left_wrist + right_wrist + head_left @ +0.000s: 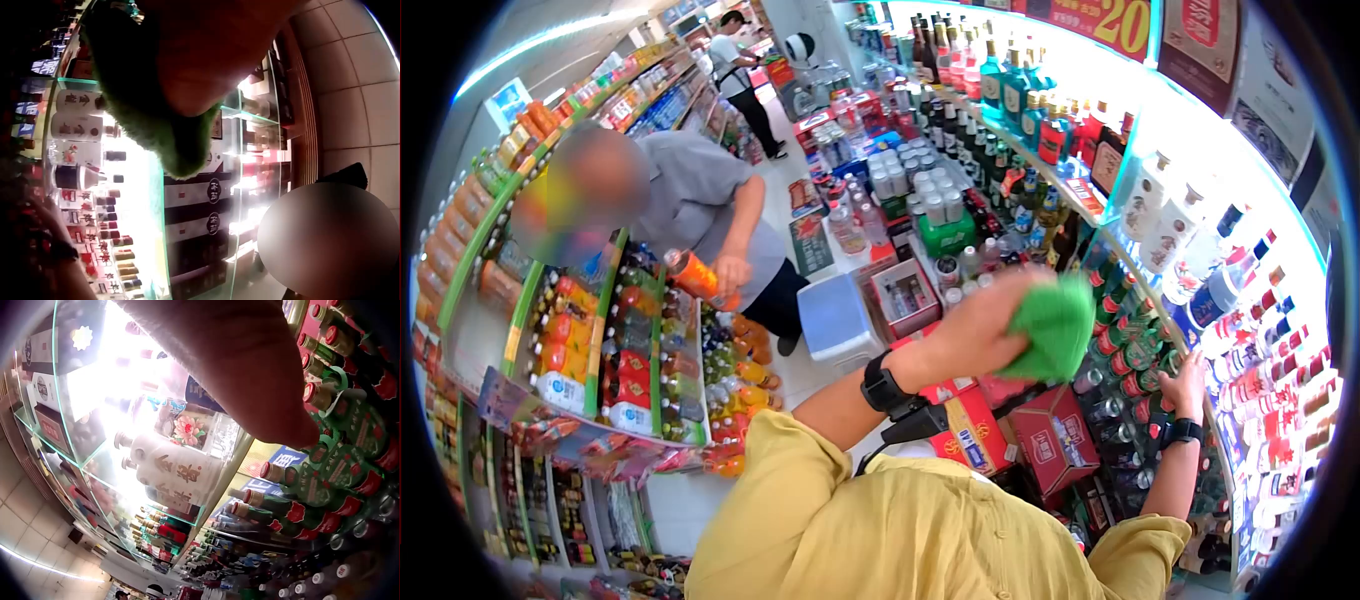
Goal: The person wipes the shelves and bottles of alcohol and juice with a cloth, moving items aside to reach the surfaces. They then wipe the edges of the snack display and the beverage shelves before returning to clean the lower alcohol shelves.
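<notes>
My left hand (970,335) grips a green fuzzy cloth (1055,330), blurred, out in front of my body at the middle of the head view. The left wrist view shows the cloth (187,156) hanging below the hand (212,56), with the lit glass shelves behind. At the front edge of the lit shelf (1145,270) is my right hand (1185,385), beside green bottles (1135,355) with red labels. Its thumb or finger, large in the right wrist view, overlaps the bottle necks (319,397); the other fingers are mostly hidden there.
White bottles (1170,235) line the lit shelf. Red cartons (1055,440) and drink packs crowd the floor ahead. A blue-lidded bin (840,310) stands beside a person in grey (700,190) holding an orange bottle (695,275). Drink shelves (580,350) fill the left; another person (740,75) stands farther back.
</notes>
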`<state>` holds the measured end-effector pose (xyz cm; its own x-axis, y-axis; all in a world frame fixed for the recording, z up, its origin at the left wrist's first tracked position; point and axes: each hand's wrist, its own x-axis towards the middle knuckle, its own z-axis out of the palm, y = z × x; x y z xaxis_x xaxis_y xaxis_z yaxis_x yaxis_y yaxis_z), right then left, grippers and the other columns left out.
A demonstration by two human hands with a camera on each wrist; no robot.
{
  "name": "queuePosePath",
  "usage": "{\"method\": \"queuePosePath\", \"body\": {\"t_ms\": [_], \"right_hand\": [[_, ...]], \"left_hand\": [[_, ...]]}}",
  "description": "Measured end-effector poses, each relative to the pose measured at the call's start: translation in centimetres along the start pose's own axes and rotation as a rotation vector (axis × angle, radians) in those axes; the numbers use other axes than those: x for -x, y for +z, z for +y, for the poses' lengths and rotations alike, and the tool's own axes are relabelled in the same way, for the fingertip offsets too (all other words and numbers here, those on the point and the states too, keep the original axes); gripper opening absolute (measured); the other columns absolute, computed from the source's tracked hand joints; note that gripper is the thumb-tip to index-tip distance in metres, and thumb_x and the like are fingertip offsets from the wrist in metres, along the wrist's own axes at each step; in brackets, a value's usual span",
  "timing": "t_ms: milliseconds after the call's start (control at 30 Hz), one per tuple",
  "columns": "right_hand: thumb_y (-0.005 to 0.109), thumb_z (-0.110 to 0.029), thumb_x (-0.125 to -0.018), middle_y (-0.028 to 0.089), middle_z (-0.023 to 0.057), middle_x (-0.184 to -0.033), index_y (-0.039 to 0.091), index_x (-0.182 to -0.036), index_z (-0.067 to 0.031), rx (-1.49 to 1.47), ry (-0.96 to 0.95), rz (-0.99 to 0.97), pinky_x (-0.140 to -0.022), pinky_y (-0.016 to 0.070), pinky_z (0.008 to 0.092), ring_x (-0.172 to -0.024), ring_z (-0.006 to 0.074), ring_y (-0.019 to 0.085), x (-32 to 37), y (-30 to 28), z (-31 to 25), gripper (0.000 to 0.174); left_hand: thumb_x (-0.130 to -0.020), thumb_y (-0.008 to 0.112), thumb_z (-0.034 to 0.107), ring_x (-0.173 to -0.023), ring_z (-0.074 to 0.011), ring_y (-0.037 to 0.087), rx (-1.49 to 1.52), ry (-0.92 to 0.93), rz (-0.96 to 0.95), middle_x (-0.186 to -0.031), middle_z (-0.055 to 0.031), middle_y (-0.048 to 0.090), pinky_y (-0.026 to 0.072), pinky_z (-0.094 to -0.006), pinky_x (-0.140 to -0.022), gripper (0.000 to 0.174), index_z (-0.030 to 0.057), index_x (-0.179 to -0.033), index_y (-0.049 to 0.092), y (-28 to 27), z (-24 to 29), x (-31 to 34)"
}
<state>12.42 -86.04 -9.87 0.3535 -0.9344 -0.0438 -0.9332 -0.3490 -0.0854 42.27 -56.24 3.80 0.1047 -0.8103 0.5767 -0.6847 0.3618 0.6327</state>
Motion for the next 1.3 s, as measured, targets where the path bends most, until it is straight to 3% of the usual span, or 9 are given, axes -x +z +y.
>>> {"method": "queuePosePath", "body": {"t_ms": [67,167,233,333,367,433,767,867,1300], "right_hand": [[0.075,-0.030,-0.070,0.026,0.0306,-0.146,0.023,-0.140,0.0130,-0.004,0.018,0.001,-0.114,0.0237,0.0397,-0.137,0.0420,0.025,0.4,-0.4,-0.2,0.097],[0.076,-0.030,-0.069,0.026,0.0313,-0.146,0.024,-0.140,0.0120,-0.029,0.009,0.026,-0.114,0.0249,0.0397,-0.137,0.0422,0.026,0.3,0.2,0.3,0.098],[0.076,-0.029,-0.069,0.026,0.0313,-0.146,0.024,-0.140,0.0120,-0.043,0.012,0.034,-0.114,0.0251,0.0399,-0.137,0.0422,0.026,-0.1,0.4,0.4,0.097],[0.075,-0.027,-0.070,0.027,0.0305,-0.146,0.026,-0.139,0.0124,-0.059,0.012,0.040,-0.113,0.0254,0.0408,-0.137,0.0427,0.026,-0.3,0.7,0.5,0.093],[0.075,-0.029,-0.071,0.027,0.0306,-0.146,0.028,-0.138,0.0123,-0.043,0.000,0.059,-0.113,0.0261,0.0412,-0.136,0.0430,0.027,-0.3,0.7,0.5,0.092],[0.074,-0.029,-0.072,0.028,0.0305,-0.145,0.029,-0.138,0.0118,-0.026,-0.019,0.053,-0.112,0.0265,0.0415,-0.135,0.0431,0.028,-0.4,0.8,0.7,0.090],[0.072,-0.032,-0.073,0.034,0.0327,-0.141,0.035,-0.135,0.0096,0.043,-0.110,0.106,-0.109,0.0317,0.0411,-0.131,0.0428,0.035,-1.5,2.0,2.5,0.084],[0.071,-0.034,-0.073,0.036,0.0335,-0.139,0.035,-0.135,0.0101,0.068,-0.131,0.118,-0.108,0.0327,0.0405,-0.130,0.0430,0.037,-1.7,2.1,2.7,0.084],[0.071,-0.035,-0.075,0.037,0.0331,-0.138,0.036,-0.134,0.0119,0.098,-0.126,0.083,-0.106,0.0343,0.0397,-0.130,0.0413,0.039,-1.5,1.5,2.5,0.084]], "left_hand": [[-0.075,0.059,0.002,-0.105,-0.0304,0.059,0.135,-0.170,-0.377,-0.108,-0.0139,0.061,0.0456,-0.0371,-0.091,0.045,0.0087,-0.118,0.053,3.2,-3.2,2.4],[-0.081,0.056,0.006,-0.101,-0.0267,0.062,0.157,-0.458,-0.410,-0.111,-0.0126,0.063,0.0478,-0.0359,-0.088,0.036,0.0069,-0.117,0.054,6.7,-8.8,7.3],[-0.086,0.050,0.005,-0.098,-0.0244,0.063,0.389,-0.685,-0.153,-0.111,-0.0097,0.063,0.0499,-0.0355,-0.085,0.033,0.0058,-0.118,0.055,11.1,-16.6,13.9],[-0.092,0.051,0.010,-0.083,-0.0213,0.065,1.008,-1.452,0.247,-0.096,-0.0070,0.065,0.0551,-0.0361,-0.074,0.024,0.0043,-0.114,0.058,13.0,-20.8,20.3],[-0.094,0.052,0.019,-0.075,-0.0213,0.064,1.409,-1.418,0.308,-0.087,-0.0074,0.064,0.0558,-0.0351,-0.067,0.018,0.0053,-0.103,0.060,13.2,-21.0,21.8],[-0.095,0.052,0.023,-0.071,-0.0223,0.063,1.600,-1.549,0.393,-0.082,-0.0082,0.062,0.0552,-0.0348,-0.062,0.018,0.0066,-0.091,0.059,12.6,-19.9,24.0],[-0.097,0.044,0.015,-0.073,-0.0215,0.062,1.404,-1.560,0.356,-0.084,-0.0075,0.062,0.0539,-0.0350,-0.061,0.015,0.0070,-0.098,0.057,13.1,-18.9,26.0],[-0.097,0.043,0.012,-0.078,-0.0200,0.063,1.261,-1.584,0.267,-0.092,-0.0068,0.063,0.0551,-0.0344,-0.066,0.017,0.0075,-0.109,0.055,15.4,-24.2,30.5],[-0.095,0.046,0.014,-0.080,-0.0212,0.063,1.335,-1.736,0.292,-0.091,-0.0060,0.063,0.0538,-0.0389,-0.067,0.016,0.0088,-0.105,0.057,13.8,-22.8,27.7]]}}
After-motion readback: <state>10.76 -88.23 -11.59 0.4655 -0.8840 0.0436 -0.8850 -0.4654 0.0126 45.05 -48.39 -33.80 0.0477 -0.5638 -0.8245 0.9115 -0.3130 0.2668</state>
